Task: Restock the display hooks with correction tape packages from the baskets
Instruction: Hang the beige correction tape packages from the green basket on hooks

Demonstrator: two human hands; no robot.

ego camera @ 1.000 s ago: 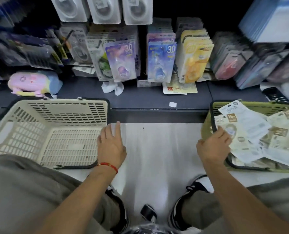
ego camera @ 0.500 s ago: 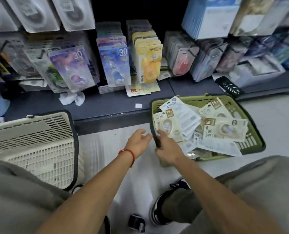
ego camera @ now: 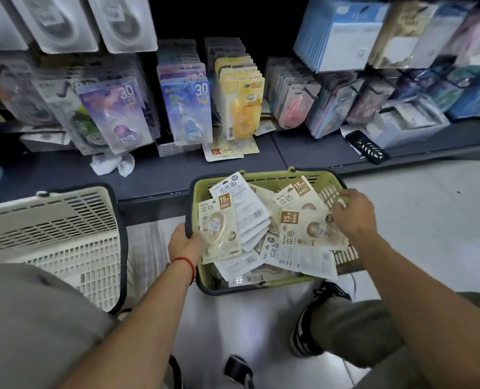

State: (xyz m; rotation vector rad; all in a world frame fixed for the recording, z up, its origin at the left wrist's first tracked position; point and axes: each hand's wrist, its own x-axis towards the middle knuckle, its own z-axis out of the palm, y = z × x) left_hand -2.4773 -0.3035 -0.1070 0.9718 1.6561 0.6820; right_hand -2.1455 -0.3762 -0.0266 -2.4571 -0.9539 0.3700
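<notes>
A green basket stands on the floor in front of the low shelf, filled with several beige correction tape packages lying loose. My left hand grips the dark rim at the basket's left side. My right hand reaches into the right side of the basket with bent fingers, its thumb touching the edge of one package. Whether it holds that package is unclear. On the hooks above hang purple, blue and yellow correction tape packs.
A beige basket sits on the floor at the left, tight against the shelf edge. On the dark shelf lie a crumpled white cloth and a black device. My shoe is just below the green basket.
My view swung right from the beige basket to the green one. My left hand crossed over and took the green basket's left rim. My right hand moved to the packages at its right side.
</notes>
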